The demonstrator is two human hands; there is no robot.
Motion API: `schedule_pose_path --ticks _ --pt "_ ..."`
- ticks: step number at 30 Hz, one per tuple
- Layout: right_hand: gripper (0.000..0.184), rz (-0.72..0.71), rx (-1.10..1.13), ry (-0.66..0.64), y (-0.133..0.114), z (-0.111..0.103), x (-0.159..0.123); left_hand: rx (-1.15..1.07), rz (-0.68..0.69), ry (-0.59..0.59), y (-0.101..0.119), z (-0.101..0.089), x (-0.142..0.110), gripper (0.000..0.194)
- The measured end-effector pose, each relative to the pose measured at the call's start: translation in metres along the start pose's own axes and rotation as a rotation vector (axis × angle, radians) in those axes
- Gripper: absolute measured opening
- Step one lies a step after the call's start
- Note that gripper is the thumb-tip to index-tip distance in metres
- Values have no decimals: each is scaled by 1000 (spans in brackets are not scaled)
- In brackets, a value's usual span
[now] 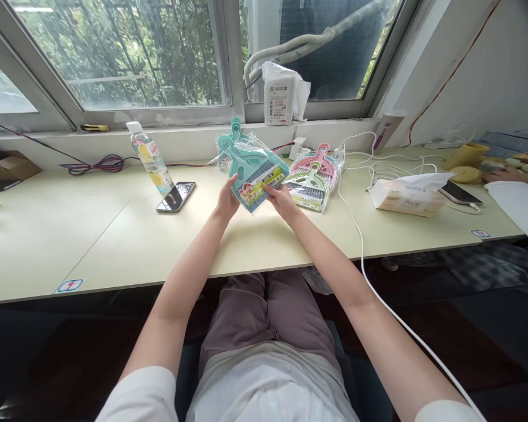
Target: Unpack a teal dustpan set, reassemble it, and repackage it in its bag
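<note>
A teal mini dustpan and brush set (250, 167) in a clear plastic bag lies tilted on the pale desk (114, 234), held at its lower end by both hands. My left hand (227, 201) grips its left edge. My right hand (280, 198) pinches the right side at the yellow label. Just to the right lies another bagged set, pink and green (313, 176), untouched. A further teal handle shows behind the held set near the window sill.
A drink bottle (151, 157) and a phone (176, 197) lie left of the hands. A tissue box (407, 196), white cables (356, 228) and a second phone sit to the right. Another person's hand (506, 174) rests at the far right. A white packet (281, 94) stands on the sill.
</note>
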State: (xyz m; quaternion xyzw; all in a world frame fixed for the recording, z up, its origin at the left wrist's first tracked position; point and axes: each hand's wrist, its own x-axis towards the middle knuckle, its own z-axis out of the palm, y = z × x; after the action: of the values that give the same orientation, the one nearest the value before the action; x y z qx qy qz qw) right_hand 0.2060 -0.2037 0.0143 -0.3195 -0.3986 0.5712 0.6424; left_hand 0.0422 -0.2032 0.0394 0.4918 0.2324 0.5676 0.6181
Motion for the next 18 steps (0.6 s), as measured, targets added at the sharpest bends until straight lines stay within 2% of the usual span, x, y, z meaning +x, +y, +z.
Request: schedule_pose_path --ticks 5,8,14,18 --pt "40 -41 -41 105 -1 -9 7 29 -169 -68 -11 -3 5 35" --pt "44 -18 -34 133 -3 -11 9 9 -197 -89 -17 -3 7 29" --pt "37 39 -29 79 -1 -8 7 -25 -84 -50 -6 -1 3 49" --pt "39 -12 -17 94 0 -8 7 22 -162 -169 -8 2 -2 47"
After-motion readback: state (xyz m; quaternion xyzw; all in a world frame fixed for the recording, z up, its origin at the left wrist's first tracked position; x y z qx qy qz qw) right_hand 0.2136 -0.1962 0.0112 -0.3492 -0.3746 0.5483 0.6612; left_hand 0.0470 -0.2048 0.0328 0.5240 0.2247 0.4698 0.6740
